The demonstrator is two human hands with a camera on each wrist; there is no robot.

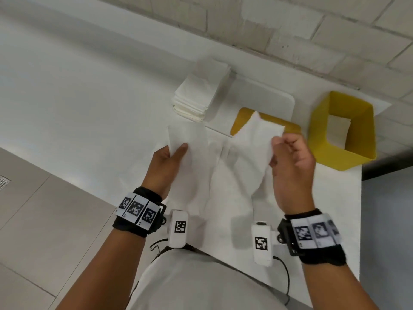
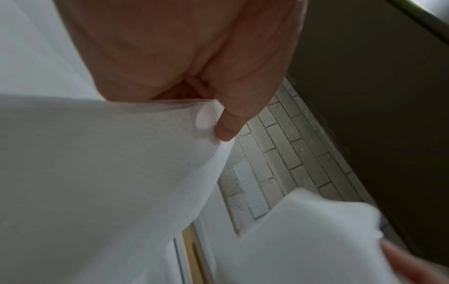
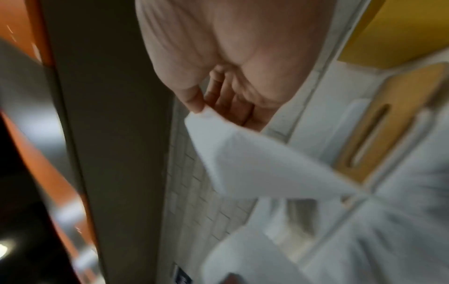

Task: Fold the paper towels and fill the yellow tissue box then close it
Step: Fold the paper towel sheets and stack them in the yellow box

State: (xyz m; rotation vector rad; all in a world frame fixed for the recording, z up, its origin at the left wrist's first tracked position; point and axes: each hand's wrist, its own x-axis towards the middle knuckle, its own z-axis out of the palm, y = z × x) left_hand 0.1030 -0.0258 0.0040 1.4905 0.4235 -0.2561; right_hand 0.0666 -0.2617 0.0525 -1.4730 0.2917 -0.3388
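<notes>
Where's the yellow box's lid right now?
In the head view, the flat yellow slotted lid lies on the white table, between the stack of folded paper towels and the open yellow tissue box.

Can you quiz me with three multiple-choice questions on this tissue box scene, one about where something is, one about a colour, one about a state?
1. Where is the stack of folded towels?
A. Inside the box
B. On the table, beyond the left hand
C. On the floor

2. What colour is the tissue box?
A. Yellow
B. Blue
C. Red

3. How is the paper towel being handled?
A. It lies flat, untouched
B. One hand alone crumples it
C. Both hands hold it up by its top edge

Answers:
1. B, the stack sits on the white table past the left hand.
2. A, its walls are plainly yellow.
3. C, the left hand and the right hand each pinch an upper corner.
</notes>
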